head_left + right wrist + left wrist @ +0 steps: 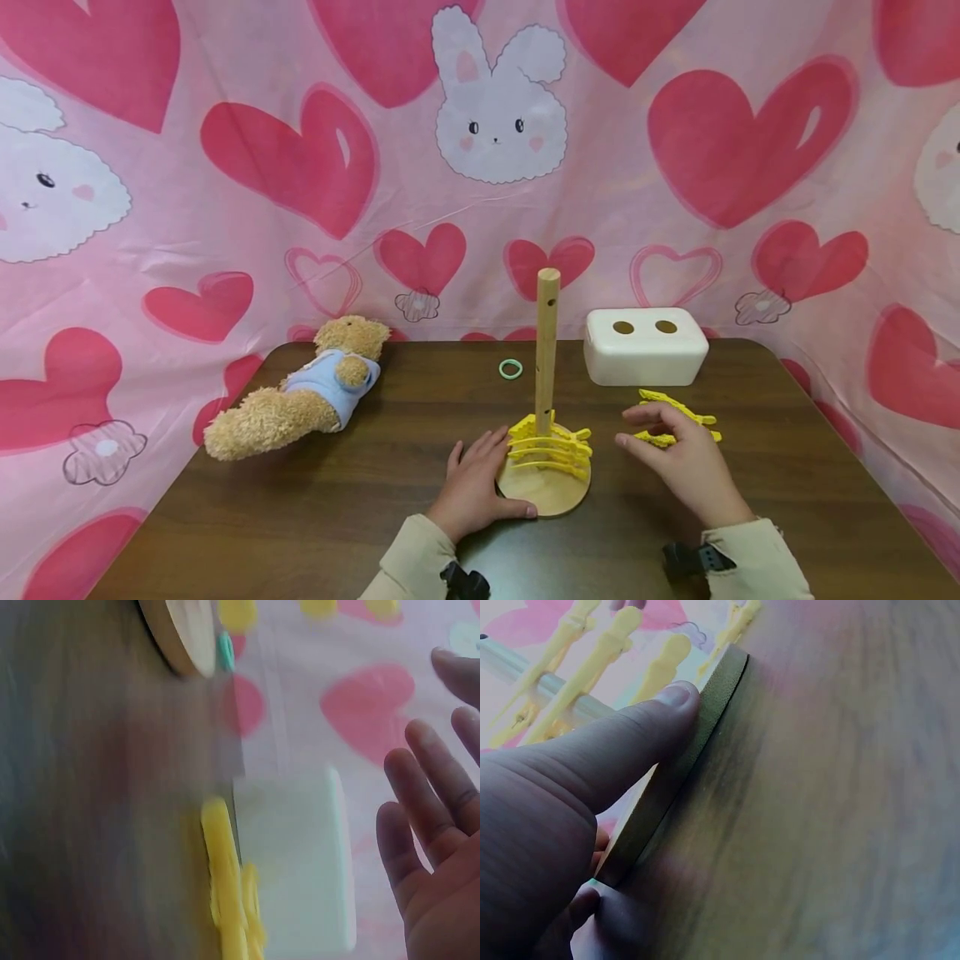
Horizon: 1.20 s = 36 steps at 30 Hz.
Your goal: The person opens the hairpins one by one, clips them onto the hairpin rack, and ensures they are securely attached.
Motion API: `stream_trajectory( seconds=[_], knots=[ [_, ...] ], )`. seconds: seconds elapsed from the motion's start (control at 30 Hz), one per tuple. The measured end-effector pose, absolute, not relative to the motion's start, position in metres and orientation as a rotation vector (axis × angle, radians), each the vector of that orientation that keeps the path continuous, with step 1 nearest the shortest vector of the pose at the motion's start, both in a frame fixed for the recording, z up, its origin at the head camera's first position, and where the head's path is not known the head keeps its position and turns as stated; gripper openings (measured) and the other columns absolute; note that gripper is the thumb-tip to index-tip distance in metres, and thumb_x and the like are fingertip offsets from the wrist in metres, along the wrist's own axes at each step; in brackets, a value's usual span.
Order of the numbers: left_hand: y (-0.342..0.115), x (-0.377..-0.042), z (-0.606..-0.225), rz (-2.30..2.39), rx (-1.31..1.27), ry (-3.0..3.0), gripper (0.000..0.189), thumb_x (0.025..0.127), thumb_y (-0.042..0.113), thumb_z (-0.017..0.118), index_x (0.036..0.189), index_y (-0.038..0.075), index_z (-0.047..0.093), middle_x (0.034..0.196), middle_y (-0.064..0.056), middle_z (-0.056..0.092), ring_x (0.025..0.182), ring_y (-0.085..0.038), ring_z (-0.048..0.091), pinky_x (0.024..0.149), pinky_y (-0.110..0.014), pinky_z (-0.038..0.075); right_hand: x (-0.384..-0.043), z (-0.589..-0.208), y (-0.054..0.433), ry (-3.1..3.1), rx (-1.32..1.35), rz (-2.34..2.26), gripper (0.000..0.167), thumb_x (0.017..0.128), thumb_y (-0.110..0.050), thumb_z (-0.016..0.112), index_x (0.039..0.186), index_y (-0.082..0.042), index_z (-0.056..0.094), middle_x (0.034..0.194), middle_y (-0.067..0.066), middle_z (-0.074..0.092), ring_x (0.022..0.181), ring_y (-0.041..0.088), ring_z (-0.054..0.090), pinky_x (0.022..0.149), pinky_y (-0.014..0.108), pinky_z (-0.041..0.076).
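Observation:
A wooden stand has a round base (551,497) and an upright pole (547,350) with small holes. Several curved yellow plastic pieces (551,450) are stacked low around the pole. My left hand (480,487) holds the base at its left side, the thumb (649,724) along the near rim and the fingers farther round. To the right, my right hand (686,458) hovers with thumb and fingers apart and nothing between them. Loose yellow pieces (678,406) lie just behind it, partly hidden by it; they also show blurred in the right wrist view.
A white box (645,354) with two round holes stands at the back right. Near the pole lies a green ring (511,369). A teddy bear (307,400) in a blue shirt lies at the left. Behind the brown table (337,517) hangs a pink heart-patterned cloth (525,208).

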<state>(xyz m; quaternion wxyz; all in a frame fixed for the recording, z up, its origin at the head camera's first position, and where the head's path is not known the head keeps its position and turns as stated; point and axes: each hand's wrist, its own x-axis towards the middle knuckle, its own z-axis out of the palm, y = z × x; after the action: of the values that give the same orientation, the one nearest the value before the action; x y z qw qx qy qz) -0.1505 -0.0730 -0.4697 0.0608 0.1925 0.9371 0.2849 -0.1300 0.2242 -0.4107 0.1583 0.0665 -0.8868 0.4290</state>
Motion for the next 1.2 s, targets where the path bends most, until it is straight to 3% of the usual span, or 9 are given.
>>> stream_trajectory(
  seconds=[0.2, 0.37, 0.47, 0.7, 0.9, 1.2],
  knots=[
    [-0.073, -0.149, -0.469, 0.886, 0.605, 2.844, 0.107, 0.068, 0.062, 0.085, 0.155, 0.015, 0.042, 0.162, -0.004, 0.034, 0.149, -0.031, 0.027, 0.117, -0.064, 0.006, -0.132, -0.408, 0.255, -2.579, 0.046, 1.158, 0.035, 0.089, -0.032, 0.078, 0.114, -0.009, 0.068, 0.111, 0.012, 0.070, 0.099, 0.028, 0.061, 0.075, 0.018, 0.050],
    [-0.074, -0.150, -0.470, 0.886, 0.603, 2.842, 0.108, 0.068, 0.063, 0.084, 0.155, 0.015, 0.041, 0.162, -0.004, 0.033, 0.150, -0.030, 0.026, 0.117, -0.064, 0.006, -0.134, -0.412, 0.273, -2.570, -0.023, 1.112, 0.033, 0.092, -0.032, 0.074, 0.113, -0.007, 0.068, 0.105, 0.012, 0.069, 0.090, 0.011, 0.057, 0.072, 0.012, 0.046],
    [-0.074, -0.150, -0.469, 0.883, 0.606, 2.843, 0.108, 0.068, 0.063, 0.084, 0.155, 0.014, 0.041, 0.162, -0.004, 0.033, 0.150, -0.030, 0.026, 0.117, -0.064, 0.006, -0.135, -0.415, 0.281, -2.567, -0.055, 1.094, 0.031, 0.093, -0.030, 0.074, 0.112, -0.007, 0.068, 0.102, 0.011, 0.069, 0.084, 0.005, 0.055, 0.070, 0.013, 0.045],
    [-0.073, -0.149, -0.468, 0.883, 0.603, 2.839, 0.109, 0.068, 0.063, 0.084, 0.155, 0.014, 0.040, 0.162, -0.004, 0.033, 0.150, -0.030, 0.025, 0.117, -0.064, 0.006, -0.134, -0.421, 0.301, -2.672, -0.168, 1.131, 0.043, 0.095, -0.034, 0.071, 0.121, -0.002, 0.063, 0.103, 0.014, 0.066, 0.087, 0.024, 0.057, 0.062, 0.020, 0.050],
    [-0.073, -0.150, -0.469, 0.881, 0.601, 2.842, 0.109, 0.068, 0.064, 0.083, 0.155, 0.014, 0.040, 0.162, -0.004, 0.033, 0.150, -0.030, 0.026, 0.117, -0.064, 0.006, -0.134, -0.427, 0.319, -2.713, -0.255, 1.102, 0.043, 0.096, -0.036, 0.068, 0.118, 0.000, 0.064, 0.091, 0.010, 0.064, 0.077, 0.021, 0.054, 0.058, 0.024, 0.047],
    [-0.073, -0.150, -0.469, 0.881, 0.594, 2.833, 0.109, 0.068, 0.065, 0.083, 0.155, 0.013, 0.040, 0.162, -0.004, 0.032, 0.150, -0.029, 0.025, 0.117, -0.064, 0.005, -0.140, -0.437, 0.329, -2.905, -0.064, 1.086, 0.038, 0.090, -0.032, 0.077, 0.109, -0.001, 0.067, 0.094, 0.007, 0.070, 0.080, 0.019, 0.061, 0.067, 0.030, 0.050]
  ],
)
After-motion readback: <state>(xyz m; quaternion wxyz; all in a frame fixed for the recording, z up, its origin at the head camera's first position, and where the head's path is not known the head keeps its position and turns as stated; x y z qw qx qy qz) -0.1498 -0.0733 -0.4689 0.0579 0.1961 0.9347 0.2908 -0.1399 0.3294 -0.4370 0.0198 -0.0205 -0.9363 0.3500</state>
